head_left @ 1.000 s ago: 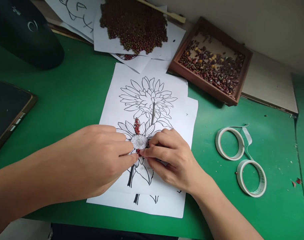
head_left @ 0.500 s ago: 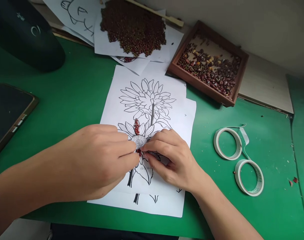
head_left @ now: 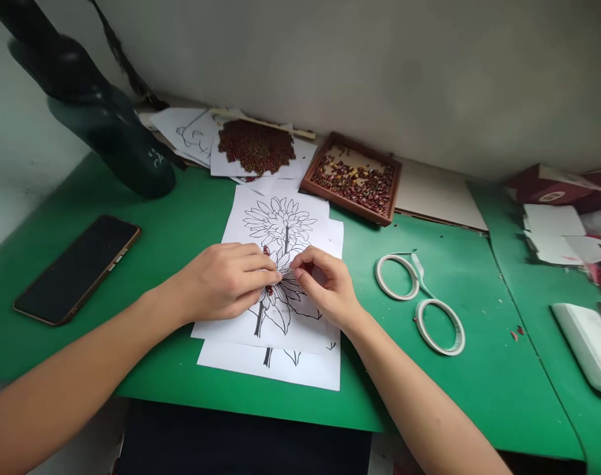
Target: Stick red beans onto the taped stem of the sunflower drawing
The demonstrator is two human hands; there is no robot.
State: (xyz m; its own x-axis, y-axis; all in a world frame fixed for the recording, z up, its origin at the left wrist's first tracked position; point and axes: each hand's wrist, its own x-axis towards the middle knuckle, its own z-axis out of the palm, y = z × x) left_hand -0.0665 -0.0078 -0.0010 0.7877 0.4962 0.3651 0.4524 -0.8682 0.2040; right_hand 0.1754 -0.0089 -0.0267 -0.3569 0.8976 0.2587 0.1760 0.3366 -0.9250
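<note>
A white sheet with a black line drawing of flowers (head_left: 280,224) lies on the green table (head_left: 181,218), on top of a second sheet. My left hand (head_left: 225,280) and my right hand (head_left: 324,284) rest on the drawing and meet fingertip to fingertip over the lower flower. Both hands have their fingers pressed together in a pinch around small red beans (head_left: 267,251) stuck on the petals. What the fingertips hold is too small to make out.
A brown wooden tray (head_left: 352,206) of mixed beans stands behind the drawing. Beside it a pile of dark beans (head_left: 255,145) lies on paper. Two tape rolls (head_left: 419,303) lie to the right, a phone (head_left: 77,267) to the left, a dark lamp base (head_left: 112,148) at the back left, and boxes (head_left: 552,188) at the far right.
The head has lifted and pulled back, so much more of the table shows. Both hands stay pinched over the lower flower, hardly moved.
</note>
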